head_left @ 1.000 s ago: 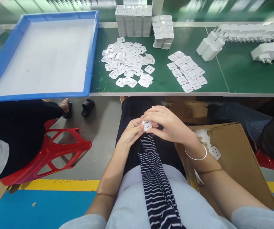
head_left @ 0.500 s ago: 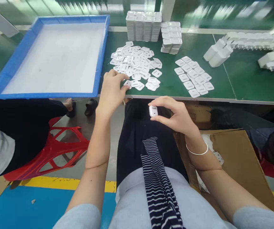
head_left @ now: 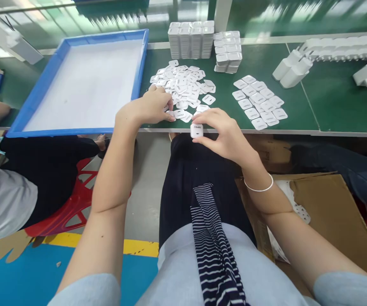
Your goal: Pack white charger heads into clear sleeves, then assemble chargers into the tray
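My right hand [head_left: 223, 131] pinches a small white square piece [head_left: 197, 131] between thumb and fingers, just off the table's front edge, with its printed, slotted face showing. At the lower left of a loose pile of white square plates [head_left: 183, 83] is my left hand [head_left: 157, 104], its thumb and fingers curved down with a gap between them. What the left fingertips touch, if anything, is partly hidden. Right of the pile, several white plates lie in a slanted block of rows [head_left: 258, 98] on the green table [head_left: 301, 108].
A blue-rimmed tray [head_left: 135, 80] lies left of the pile. Stacked white plates [head_left: 191, 40] and a smaller stack [head_left: 228, 51] stand behind. White plug-like housings [head_left: 293, 68] are at the right. Below are a cardboard box [head_left: 333, 212] and a red stool [head_left: 65, 208] with a person beside the tray.
My right hand has moved up and left with the white piece, nearer the table edge. My left wrist has swung left and the hand lies flatter over the pile's edge. The view has shifted slightly.
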Available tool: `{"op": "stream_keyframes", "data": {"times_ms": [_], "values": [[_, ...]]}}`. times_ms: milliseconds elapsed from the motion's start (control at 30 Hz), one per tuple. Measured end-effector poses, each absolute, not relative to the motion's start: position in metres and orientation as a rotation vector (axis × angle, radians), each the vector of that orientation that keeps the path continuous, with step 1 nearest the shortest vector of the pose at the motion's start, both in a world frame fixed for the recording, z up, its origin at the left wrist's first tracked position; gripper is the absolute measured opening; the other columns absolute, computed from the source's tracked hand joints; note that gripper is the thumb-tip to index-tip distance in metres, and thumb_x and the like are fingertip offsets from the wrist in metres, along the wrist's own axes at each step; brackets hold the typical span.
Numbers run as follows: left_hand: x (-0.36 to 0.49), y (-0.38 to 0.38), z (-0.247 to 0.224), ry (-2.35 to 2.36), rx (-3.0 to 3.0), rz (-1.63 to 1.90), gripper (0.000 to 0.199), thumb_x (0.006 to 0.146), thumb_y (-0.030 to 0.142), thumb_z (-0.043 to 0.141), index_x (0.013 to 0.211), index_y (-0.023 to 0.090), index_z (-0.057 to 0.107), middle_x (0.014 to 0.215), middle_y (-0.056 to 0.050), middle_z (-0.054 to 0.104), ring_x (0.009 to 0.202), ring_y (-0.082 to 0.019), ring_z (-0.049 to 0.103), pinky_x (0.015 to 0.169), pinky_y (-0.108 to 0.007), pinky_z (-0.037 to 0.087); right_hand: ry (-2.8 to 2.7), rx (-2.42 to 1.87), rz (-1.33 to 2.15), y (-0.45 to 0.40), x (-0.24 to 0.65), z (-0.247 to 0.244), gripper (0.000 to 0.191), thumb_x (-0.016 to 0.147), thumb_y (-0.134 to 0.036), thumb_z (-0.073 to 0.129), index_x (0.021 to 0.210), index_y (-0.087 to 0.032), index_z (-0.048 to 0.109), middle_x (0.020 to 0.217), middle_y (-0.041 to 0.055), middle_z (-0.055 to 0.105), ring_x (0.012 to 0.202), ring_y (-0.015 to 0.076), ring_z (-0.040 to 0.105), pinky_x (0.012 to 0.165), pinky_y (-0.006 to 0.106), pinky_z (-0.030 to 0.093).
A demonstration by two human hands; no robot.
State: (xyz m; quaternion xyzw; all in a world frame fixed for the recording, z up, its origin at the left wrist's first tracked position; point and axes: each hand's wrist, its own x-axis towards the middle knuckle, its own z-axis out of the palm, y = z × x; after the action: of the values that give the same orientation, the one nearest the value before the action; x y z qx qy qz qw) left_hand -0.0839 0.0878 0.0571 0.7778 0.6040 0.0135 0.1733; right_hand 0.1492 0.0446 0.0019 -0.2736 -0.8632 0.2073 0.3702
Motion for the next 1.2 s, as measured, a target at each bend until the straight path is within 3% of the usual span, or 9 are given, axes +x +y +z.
{"op": "stream_keyframes", "data": {"times_ms": [167, 367, 600, 733, 900, 1033, 1200], "values": [[-0.088, 0.085, 0.059, 1.694, 2.242, -0.001, 0.024, 0.075, 0.034, 0.071, 0.090, 0.020, 0.058, 0.098, -0.006, 0.058, 0.114, -0.030, 0.050, 0.089, -0.037, 0.042, -2.484, -0.771, 0.362, 0.058, 0.128, 0.002, 0.022, 0.086, -0.020, 0.062, 0.108, -0.017, 0.064, 0.139, 0.0139, 0.059, 0.135, 0.0356, 0.045, 0.108, 0.057, 0.032], [-0.088, 0.082, 0.056, 1.762, 2.217, 0.004, 0.029, 0.076, 0.034, 0.070, 0.100, 0.021, 0.060, 0.101, -0.006, 0.060, 0.107, -0.028, 0.054, 0.084, -0.035, 0.043, -2.532, -0.811, 0.321, 0.062, 0.118, -0.002, 0.023, 0.090, -0.022, 0.056, 0.112, -0.015, 0.061, 0.128, 0.0141, 0.065, 0.134, 0.0342, 0.045, 0.115, 0.060, 0.022], [-0.086, 0.082, 0.052, 1.751, 2.281, 0.022, 0.015, 0.075, 0.032, 0.069, 0.077, 0.019, 0.061, 0.080, -0.004, 0.058, 0.096, -0.027, 0.057, 0.078, -0.034, 0.042, -2.509, -0.871, 0.339, 0.062, 0.119, -0.002, 0.024, 0.088, -0.022, 0.058, 0.110, -0.014, 0.060, 0.122, 0.0156, 0.067, 0.132, 0.0356, 0.047, 0.116, 0.059, 0.021], [-0.086, 0.065, 0.044, 1.758, 2.201, 0.435, 0.012, 0.075, 0.022, 0.067, 0.070, 0.019, 0.057, 0.069, -0.001, 0.058, 0.075, -0.019, 0.057, 0.072, -0.032, 0.043, -2.457, -0.882, 0.352, 0.061, 0.118, -0.003, 0.023, 0.086, -0.020, 0.059, 0.108, -0.015, 0.061, 0.121, 0.0157, 0.067, 0.130, 0.0353, 0.049, 0.115, 0.059, 0.022], [-0.086, 0.044, 0.028, 1.510, 1.658, 1.004, 0.022, 0.074, 0.025, 0.074, 0.072, 0.019, 0.053, 0.075, -0.002, 0.066, 0.072, -0.017, 0.065, 0.067, -0.030, 0.051, -2.243, -0.865, 0.448, 0.055, 0.117, -0.009, 0.024, 0.082, -0.021, 0.064, 0.107, -0.019, 0.064, 0.127, 0.0123, 0.065, 0.130, 0.0346, 0.049, 0.109, 0.057, 0.034], [-0.076, 0.031, 0.016, 1.232, 1.223, 1.111, 0.032, 0.069, 0.032, 0.082, 0.072, 0.018, 0.053, 0.075, -0.001, 0.068, 0.066, -0.013, 0.066, 0.064, -0.026, 0.055, -2.007, -0.921, 0.448, 0.043, 0.113, -0.013, 0.025, 0.085, -0.024, 0.062, 0.110, -0.023, 0.064, 0.128, 0.0099, 0.064, 0.126, 0.0332, 0.051, 0.107, 0.055, 0.039], [-0.058, 0.026, 0.009, 1.134, 0.905, 1.143, 0.036, 0.066, 0.024, 0.082, 0.067, 0.019, 0.047, 0.067, 0.005, 0.063, 0.059, -0.007, 0.062, 0.058, -0.019, 0.050, -1.911, -0.905, 0.489, 0.036, 0.108, -0.015, 0.026, 0.088, -0.029, 0.061, 0.114, -0.024, 0.064, 0.122, 0.0097, 0.067, 0.121, 0.0320, 0.056, 0.102, 0.053, 0.045]]}}
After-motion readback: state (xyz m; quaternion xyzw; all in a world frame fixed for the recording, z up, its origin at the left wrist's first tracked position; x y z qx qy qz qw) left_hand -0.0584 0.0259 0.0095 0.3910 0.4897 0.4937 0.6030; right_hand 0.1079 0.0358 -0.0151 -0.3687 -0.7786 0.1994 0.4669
